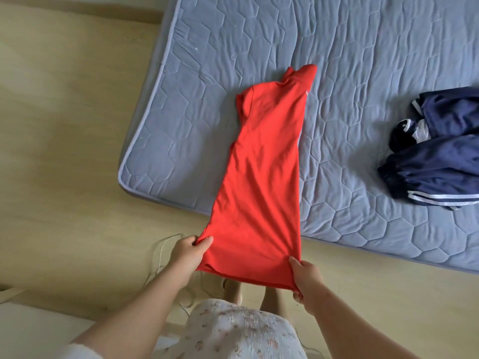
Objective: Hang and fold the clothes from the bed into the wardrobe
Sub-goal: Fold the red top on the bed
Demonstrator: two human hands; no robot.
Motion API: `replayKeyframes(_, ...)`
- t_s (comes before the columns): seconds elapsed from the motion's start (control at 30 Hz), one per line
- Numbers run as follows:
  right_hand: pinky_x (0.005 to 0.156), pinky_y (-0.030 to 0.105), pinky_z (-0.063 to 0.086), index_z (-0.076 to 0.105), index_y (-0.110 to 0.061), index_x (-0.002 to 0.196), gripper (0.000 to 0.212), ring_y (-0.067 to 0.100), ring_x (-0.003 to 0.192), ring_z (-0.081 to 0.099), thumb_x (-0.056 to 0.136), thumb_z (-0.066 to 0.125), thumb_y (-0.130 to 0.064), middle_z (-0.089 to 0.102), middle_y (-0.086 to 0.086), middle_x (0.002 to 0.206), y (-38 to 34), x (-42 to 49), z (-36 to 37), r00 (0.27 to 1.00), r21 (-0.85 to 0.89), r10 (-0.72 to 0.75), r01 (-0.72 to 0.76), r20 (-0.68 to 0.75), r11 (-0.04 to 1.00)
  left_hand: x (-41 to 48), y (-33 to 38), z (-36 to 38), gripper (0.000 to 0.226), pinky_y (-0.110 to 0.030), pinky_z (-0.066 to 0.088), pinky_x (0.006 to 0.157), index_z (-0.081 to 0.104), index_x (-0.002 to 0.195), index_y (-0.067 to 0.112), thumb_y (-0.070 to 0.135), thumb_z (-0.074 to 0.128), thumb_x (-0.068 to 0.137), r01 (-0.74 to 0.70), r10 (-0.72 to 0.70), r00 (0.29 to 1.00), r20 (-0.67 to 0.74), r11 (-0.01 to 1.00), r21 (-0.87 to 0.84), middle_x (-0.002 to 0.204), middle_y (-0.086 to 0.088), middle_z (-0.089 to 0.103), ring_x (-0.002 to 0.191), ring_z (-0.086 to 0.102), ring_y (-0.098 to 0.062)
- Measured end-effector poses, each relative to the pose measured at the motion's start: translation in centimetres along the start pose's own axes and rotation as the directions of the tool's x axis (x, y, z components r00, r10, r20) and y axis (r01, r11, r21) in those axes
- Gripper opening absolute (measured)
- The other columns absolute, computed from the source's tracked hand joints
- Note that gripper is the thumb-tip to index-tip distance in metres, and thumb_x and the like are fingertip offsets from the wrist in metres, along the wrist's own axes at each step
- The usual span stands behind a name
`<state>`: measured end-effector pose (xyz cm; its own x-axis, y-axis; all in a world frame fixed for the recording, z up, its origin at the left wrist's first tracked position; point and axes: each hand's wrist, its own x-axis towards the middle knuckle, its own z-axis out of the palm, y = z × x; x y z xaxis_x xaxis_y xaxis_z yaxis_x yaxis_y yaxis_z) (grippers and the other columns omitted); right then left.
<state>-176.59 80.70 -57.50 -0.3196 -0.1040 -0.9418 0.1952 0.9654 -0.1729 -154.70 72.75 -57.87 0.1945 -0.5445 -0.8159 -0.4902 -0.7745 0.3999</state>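
Note:
A red shirt [261, 177], folded lengthwise into a long strip, stretches from the blue quilted mattress [259, 40] toward me, its collar end lying on the bed and its hem lifted off the edge. My left hand [188, 251] pinches the hem's left corner. My right hand [304, 277] grips the hem's right corner, fingers curled under the cloth. Navy track clothes with white stripes [435, 161] lie crumpled at the bed's right side.
The mattress sits low on a pale wooden floor [64, 151], its near corner just ahead of me. A thin white cable [159, 257] trails on the floor by my left hand. The wardrobe is out of view.

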Motion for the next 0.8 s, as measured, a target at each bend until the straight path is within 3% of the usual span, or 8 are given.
replayKeyframes(0.1, 0.044, 0.017, 0.022, 0.046, -0.007, 0.069, 0.032, 0.014, 0.042, 0.029, 0.098, 0.045, -0.022, 0.031, 0.005, 0.055, 2.1, -1.7, 0.9, 0.997, -0.002, 0.078, -0.078, 0.015, 0.997, -1.2, -1.4, -1.6, 0.005, -0.03, 0.048, 0.06, 0.06, 0.091, 0.016, 0.017, 0.062, 0.087, 0.057, -0.056, 0.996, 0.072, 0.998, -0.011, 0.087, -0.008, 0.066, 0.072, 0.06, -0.023)
replayKeyframes(0.23, 0.034, 0.008, 0.023, 0.042, -0.008, 0.07, 0.029, 0.009, 0.022, 0.024, 0.096, 0.047, -0.018, 0.031, 0.003, 0.046, 2.1, -3.8, 1.1, 0.981, 0.144, 0.18, -0.19, 0.075, 0.971, -2.3, -1.1, -3.4, 0.033, -0.019, 0.033, 0.038, 0.046, 0.107, 0.036, 0.007, 0.049, 0.091, 0.068, -0.066, 0.978, 0.196, 0.998, -0.003, 0.081, -0.007, 0.058, 0.055, 0.05, -0.017)
replayKeyframes(0.33, 0.029, 0.01, 0.026, 0.044, -0.009, 0.073, 0.021, 0.01, 0.023, 0.032, 0.091, 0.052, -0.018, 0.038, 0.005, 0.052, -0.3, -4.4, 0.1, 0.972, 0.312, 0.197, -0.229, 0.131, 0.922, -2.6, 1.2, -4.5, 0.044, -0.017, 0.03, 0.035, 0.05, 0.101, 0.032, -0.008, 0.04, 0.086, 0.045, -0.034, 0.959, 0.283, 0.999, -0.031, 0.074, -0.009, 0.051, 0.048, 0.041, -0.016)
replayKeyframes(0.43, 0.029, 0.016, 0.035, 0.053, -0.011, 0.081, 0.011, 0.016, 0.047, 0.049, 0.085, 0.056, -0.021, 0.053, 0.007, 0.068, -3.8, -4.4, -1.2, 0.981, 0.429, 0.143, -0.187, 0.133, 0.884, -1.9, 5.4, -4.6, 0.034, -0.015, 0.029, 0.039, 0.058, 0.082, 0.016, -0.011, 0.037, 0.082, 0.084, -0.04, 0.932, 0.359, 0.991, -0.107, 0.064, -0.006, 0.047, 0.045, 0.04, -0.012)
replayKeyframes(0.5, 0.032, 0.018, 0.039, 0.055, -0.014, 0.083, 0.007, 0.018, 0.058, 0.051, 0.083, 0.058, -0.02, 0.057, 0.005, 0.073, -6.8, -3.9, -2.1, 0.987, 0.517, 0.084, -0.142, 0.135, 0.844, -1.0, 9.2, -4.2, 0.03, -0.017, 0.033, 0.047, 0.059, 0.073, 0.015, -0.005, 0.039, 0.083, 0.126, -0.065, 0.936, 0.346, 0.979, -0.159, 0.066, -0.003, 0.051, 0.054, 0.044, -0.012)
replayKeyframes(0.57, 0.037, 0.019, 0.042, 0.056, -0.016, 0.077, 0.007, 0.016, 0.059, 0.052, 0.083, 0.058, -0.02, 0.057, 0.003, 0.067, -10.1, -3.2, -2.8, 0.988, 0.586, 0.03, -0.113, 0.149, 0.802, 0.3, 13.2, -3.5, 0.028, -0.017, 0.035, 0.047, 0.058, 0.07, 0.013, -0.001, 0.039, 0.086, 0.154, -0.05, 0.946, 0.319, 0.939, -0.307, 0.065, -0.003, 0.054, 0.055, 0.047, -0.012)
replayKeyframes(0.67, 0.046, 0.022, 0.044, 0.055, -0.016, 0.071, 0.014, 0.016, 0.057, 0.053, 0.085, 0.054, -0.018, 0.055, 0.003, 0.062, -15.6, -2.1, -4.0, 0.988, 0.68, -0.028, -0.084, 0.152, 0.729, 2.4, 19.4, -2.4, 0.027, -0.012, 0.039, 0.036, 0.057, 0.072, 0.007, 0.001, 0.038, 0.089, 0.187, -0.004, 0.95, 0.312, 0.808, -0.559, 0.05, -0.001, 0.059, 0.039, 0.053, -0.007)
replayKeyframes(0.8, 0.048, 0.022, 0.044, 0.05, -0.018, 0.07, 0.02, 0.015, 0.058, 0.05, 0.09, 0.047, -0.017, 0.053, 0.002, 0.058, -23.7, 0.7, -5.9, 0.981, 0.738, -0.093, -0.064, 0.169, 0.672, 5.7, 27.6, -0.5, 0.033, -0.01, 0.036, 0.032, 0.06, 0.066, 0.005, 0.005, 0.038, 0.09, 0.16, 0.049, 0.954, 0.295, 0.75, -0.641, 0.042, 0.002, 0.056, 0.032, 0.048, -0.004)
